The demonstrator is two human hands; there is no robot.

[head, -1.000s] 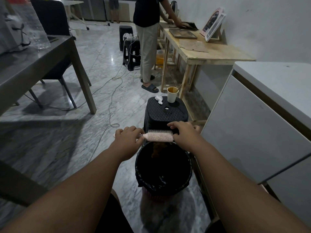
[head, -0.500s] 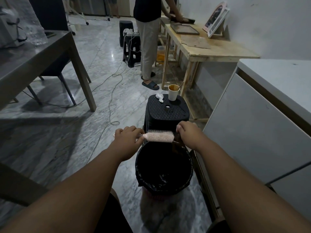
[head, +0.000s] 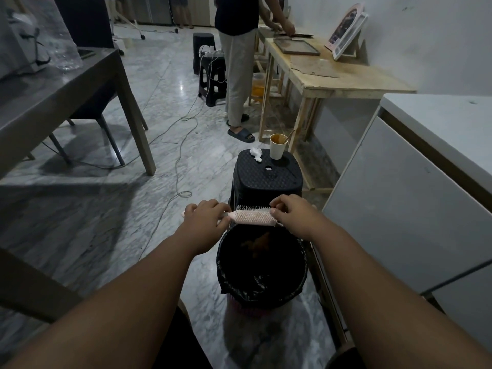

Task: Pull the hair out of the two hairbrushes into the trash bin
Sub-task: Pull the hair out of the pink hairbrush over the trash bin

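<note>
Nearest the camera, two bare forearms reach forward over a marble floor [head: 80, 209]. Directly below the hands stands a round trash bin [head: 262, 291] lined with a black bag; a reddish-brown clump of hair [head: 257, 242] lies inside it, toward the far side.

The pink hairbrush [head: 253, 216] is held level over the far rim of the bin, bristles facing up and away. The left hand [head: 206, 218] is closed in a fist around the handle, whose pink end shows just past the knuckles. The right hand [head: 290, 213] is at the tip of the brush head, fingers curled down onto the bristles in a pinch; whether any hair is caught between the fingertips cannot be told. Only one hairbrush is visible.

Just behind the brush is a black plastic stool [head: 267, 177]. On its seat stand a paper cup [head: 278, 146] holding a brownish liquid and a stick, and a crumpled white tissue [head: 256, 153] beside it, apart from the cup.

To the right is a white cabinet [head: 399, 195]. To the left is a dark table [head: 66, 86] with a dark chair [head: 87, 107] behind it.

Farther back, a cable [head: 181, 145] trails across the floor toward a second black stool [head: 213, 78] carrying a power strip. A person in light trousers [head: 237, 70] and dark slippers stands at a wooden workbench [head: 332, 75], on which lie a dark framed tray [head: 296, 47] and a propped picture frame [head: 346, 33].

No brand, label or writing is legible anywhere.
</note>
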